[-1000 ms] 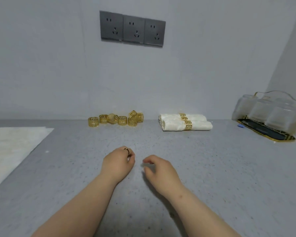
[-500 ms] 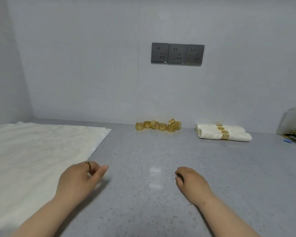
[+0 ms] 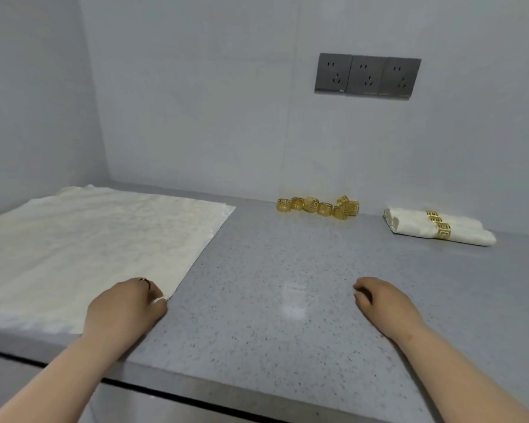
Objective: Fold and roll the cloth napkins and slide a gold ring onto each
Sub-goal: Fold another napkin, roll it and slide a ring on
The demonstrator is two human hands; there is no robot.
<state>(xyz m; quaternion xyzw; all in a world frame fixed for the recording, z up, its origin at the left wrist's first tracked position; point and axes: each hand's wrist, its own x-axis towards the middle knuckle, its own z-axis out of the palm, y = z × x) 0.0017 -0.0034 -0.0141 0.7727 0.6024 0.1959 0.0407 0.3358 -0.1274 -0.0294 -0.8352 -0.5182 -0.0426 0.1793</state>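
Grey speckled surface (image 3: 272, 270): left hand (image 3: 122, 309) at napkin stack (image 3: 89, 239) corner, grip unclear; right hand (image 3: 385, 303) relaxed, empty. Extra layers could lift together.

Pale grey walls (image 3: 196, 87) — three dark sockets (image 3: 367, 76) — above speckled counter (image 3: 287, 270).

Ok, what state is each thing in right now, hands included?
Flat napkin: unfolded, spread on the left side of the counter.
Left hand: fingers curled at the napkin's near right corner; grip unclear.
Right hand: loosely curled, holding nothing, on the bare counter.
Loose gold rings: clustered by the wall, unused.
Rolled napkins: rolled, ringed, lying side by side.
Wall sockets: nothing plugged in.
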